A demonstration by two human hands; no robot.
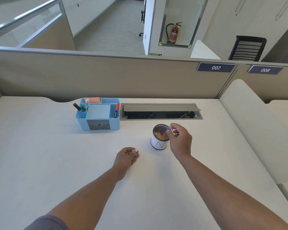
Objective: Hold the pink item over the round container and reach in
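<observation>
A broad white desk [40,155] fills the cubicle, closed at the back by a tan partition [106,77] carrying number plates 007 [216,67] and 008 [264,70]. Set into the desk's far edge is a long cable hatch [160,111] with its flap raised. Left of the hatch stands a blue desk organiser [98,121] holding markers, a red Camlin pen [116,111] and a pad of coral sticky notes [93,100].

Nearer the person, just in front of the hatch, a small black mesh cup [159,143] stands upright, wrapped in white paper with letters drawn on it and filled with what look like coppery clips or pins; they are too small to name for sure.

The right hand [179,141] is the nearer one: it hangs just at the cup's right rim, fingers curled, pinching a small clear pinkish-lilac piece [169,131] over the opening. I cannot tell what that piece is.

The left hand [126,157] rests on the desk to the left of the cup and a little toward the person, apart from it, with its fingertips pinching a small pale pink item [135,151]. From that hand the cup lies up and to the right.
</observation>
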